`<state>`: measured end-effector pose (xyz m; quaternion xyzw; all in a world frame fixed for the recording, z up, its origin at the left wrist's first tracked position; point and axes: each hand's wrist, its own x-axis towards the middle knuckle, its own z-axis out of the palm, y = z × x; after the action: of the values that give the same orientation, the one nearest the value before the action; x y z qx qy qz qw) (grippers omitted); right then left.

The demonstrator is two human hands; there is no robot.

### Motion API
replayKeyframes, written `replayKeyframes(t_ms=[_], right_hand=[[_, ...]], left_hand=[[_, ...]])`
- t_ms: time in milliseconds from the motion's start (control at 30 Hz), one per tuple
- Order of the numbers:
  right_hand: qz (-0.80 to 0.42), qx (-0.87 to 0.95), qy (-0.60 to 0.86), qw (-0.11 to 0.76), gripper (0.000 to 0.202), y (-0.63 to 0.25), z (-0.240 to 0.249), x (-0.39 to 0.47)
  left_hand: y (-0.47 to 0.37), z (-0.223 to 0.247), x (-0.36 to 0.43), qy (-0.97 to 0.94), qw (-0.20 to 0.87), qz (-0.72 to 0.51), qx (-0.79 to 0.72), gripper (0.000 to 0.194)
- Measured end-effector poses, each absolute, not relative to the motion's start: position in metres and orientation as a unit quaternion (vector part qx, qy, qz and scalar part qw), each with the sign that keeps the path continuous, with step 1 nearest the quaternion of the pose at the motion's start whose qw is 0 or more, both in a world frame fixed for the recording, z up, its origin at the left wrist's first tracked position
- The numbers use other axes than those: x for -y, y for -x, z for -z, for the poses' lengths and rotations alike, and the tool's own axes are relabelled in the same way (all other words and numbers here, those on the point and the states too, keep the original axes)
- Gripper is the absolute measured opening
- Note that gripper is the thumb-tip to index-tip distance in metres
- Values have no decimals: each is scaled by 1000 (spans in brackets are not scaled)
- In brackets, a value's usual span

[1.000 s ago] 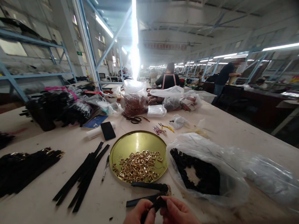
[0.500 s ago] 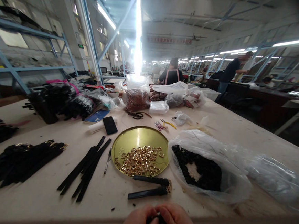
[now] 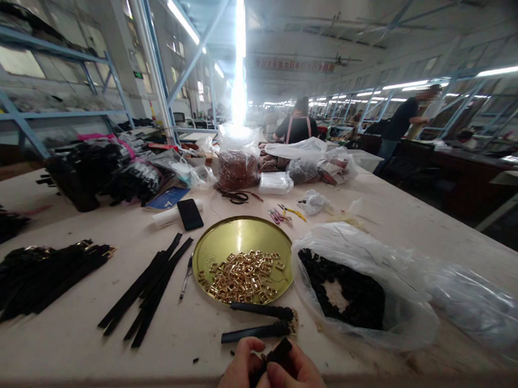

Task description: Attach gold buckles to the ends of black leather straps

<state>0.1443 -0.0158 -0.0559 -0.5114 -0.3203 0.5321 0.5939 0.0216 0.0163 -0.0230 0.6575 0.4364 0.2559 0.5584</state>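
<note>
The left hand (image 3: 241, 375) and right hand (image 3: 298, 375) are coming together around a black strip (image 3: 278, 352), thumbs and fingers pinching it between them. The strip is sitting at the bench's (image 3: 98, 377) near edge, its visible end pointing toward about 2 o'clock. The fingers are hiding the rest, so whether a buckle is lying inside the grip is impossible to tell.

That hidden grip is probably the main risk: if the thumbs are pressing unevenly, the strip could be twisting or slipping out of line unnoticed. Because the hands are working so close to the edge, anything they are losing could be dropping toward 6 o'clock, off the bench.

Taking the hands as the clock's centre, 2 buckled pieces (image 3: 252, 334) are lying at 12 o'clock, just beyond the fingertips; a careless knuckle could be pushing them toward the tray (image 3: 230, 235). The tray is resting farther out, also near 12, and its loose gold buckles (image 3: 243, 277) are crowding toward the near rim, so a hard bump could be scattering some.

At 10 o'clock, loose black straps (image 3: 145, 292) are crossing over each other, and pulling 1 could be dragging its neighbours. At 2 o'clock, a plastic bag (image 3: 412, 322) is gaping around small black pieces (image 3: 361, 293); a sleeve catching its slack film could be spilling them.
</note>
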Motion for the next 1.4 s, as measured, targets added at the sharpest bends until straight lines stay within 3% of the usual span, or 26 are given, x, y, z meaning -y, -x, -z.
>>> replayKeyframes(t_ms=[133,267,400,700,900,1233,1400], right_hand=[[-420,378,589,578,32,-150,63,14],[-345,482,593,545,21,-153,62,16],[-385,472,540,581,33,-152,53,23],[-677,124,421,590,61,-153,73,18],[-691,133,411,579,39,-150,70,20],[-741,96,350,565,30,-140,63,29],[-678,98,371,626,27,-144,66,28]], left_hand=[[-20,35,-16,-613,585,-266,-459,15],[-18,45,-15,-600,638,-218,-430,27],[-16,41,-14,-601,626,-237,-436,43],[-14,28,-13,-666,584,-255,-388,32],[-16,28,-12,-680,579,-236,-383,28],[-20,39,-12,-665,533,-213,-478,18],[-17,37,-12,-690,549,-178,-437,18]])
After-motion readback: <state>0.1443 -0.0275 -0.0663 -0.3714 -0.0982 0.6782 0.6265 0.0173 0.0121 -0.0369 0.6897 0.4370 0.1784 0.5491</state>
